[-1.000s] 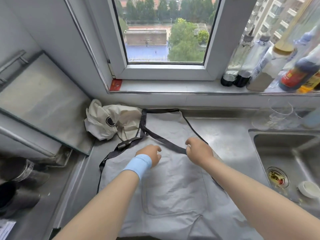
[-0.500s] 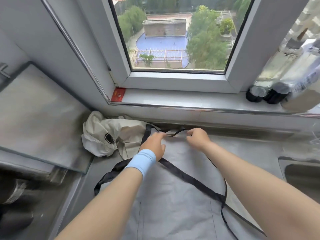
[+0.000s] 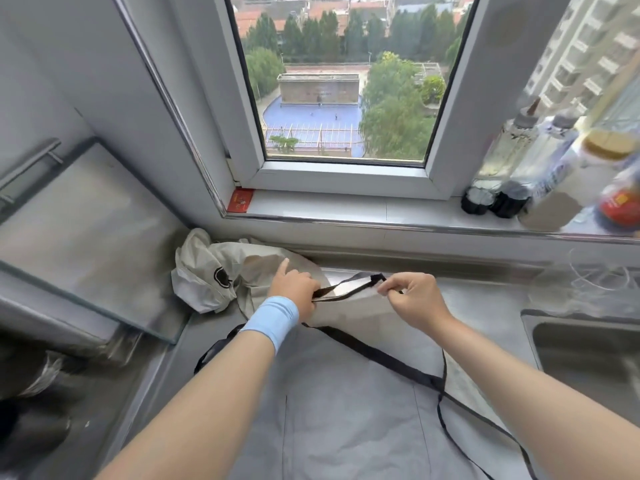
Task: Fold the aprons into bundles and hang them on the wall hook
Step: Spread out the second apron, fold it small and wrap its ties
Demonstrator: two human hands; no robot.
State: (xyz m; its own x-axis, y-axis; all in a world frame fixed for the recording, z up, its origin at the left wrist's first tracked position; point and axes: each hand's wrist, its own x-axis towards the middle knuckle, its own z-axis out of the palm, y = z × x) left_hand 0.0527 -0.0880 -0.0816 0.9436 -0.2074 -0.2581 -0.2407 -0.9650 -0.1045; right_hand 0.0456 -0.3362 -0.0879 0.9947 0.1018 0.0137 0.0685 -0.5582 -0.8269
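At the far left we see a steel panel (image 3: 86, 237) leaning against the wall, with a bar handle at its upper edge. Just right of it, against the back of the steel counter (image 3: 485, 306), lies a crumpled cream apron (image 3: 214, 271) with a small dark round logo on it.

Next comes our left hand (image 3: 294, 289), with a light blue wristband (image 3: 273, 318) on the wrist. Its fingers are closed around the left end of the grey apron's top edge, where the black trim runs, while the index finger sticks out and points up over the cream apron. The grey apron (image 3: 346, 410) is spread flat on the counter in front of us, its top edge lifted a little off the surface between our two hands. A black strap (image 3: 388, 360) crosses the fabric diagonally from near the left wrist down toward the right, and a thinner tie trails off toward the bottom right.

Our right hand (image 3: 412, 299) pinches the right end of that same lifted top edge between thumb and fingertips, the other fingers curled in.

Further right, the corner of a steel sink (image 3: 588, 348) shows at the counter's edge. Above it, on the windowsill (image 3: 346, 206), stand several bottles (image 3: 512, 174), blurred at the frame's right side.
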